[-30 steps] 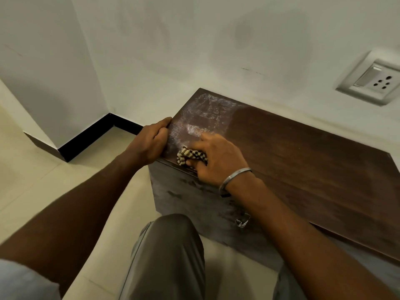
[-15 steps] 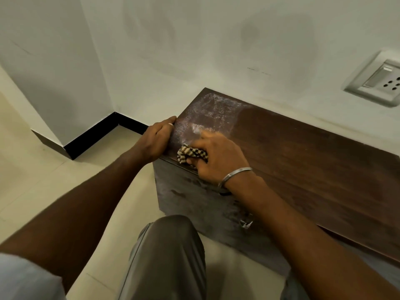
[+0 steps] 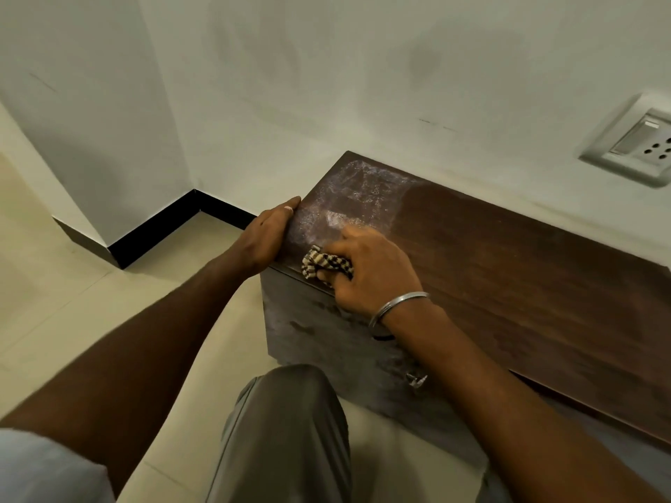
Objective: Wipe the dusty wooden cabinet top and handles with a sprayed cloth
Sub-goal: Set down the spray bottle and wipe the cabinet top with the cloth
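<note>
A low dark wooden cabinet (image 3: 508,270) stands against the wall. Its left end carries a pale patch of dust (image 3: 359,190), while the rest of the top looks dark and clean. My right hand (image 3: 374,270) presses a bunched checked cloth (image 3: 323,265) onto the top near the front left corner. My left hand (image 3: 268,237) grips the cabinet's left edge, fingers curled over it. A small metal handle (image 3: 415,380) shows on the dusty front face, just beside my right forearm.
A white wall runs behind the cabinet with a switch and socket plate (image 3: 639,147) at the upper right. A wall corner with black skirting (image 3: 159,230) stands to the left. Beige floor tiles (image 3: 90,314) lie below. My knee (image 3: 290,422) is close to the cabinet front.
The view has drifted slightly. My right hand with the cloth stays at the front left corner of the top, shifting only a little. The left hand keeps its grip on the edge.
</note>
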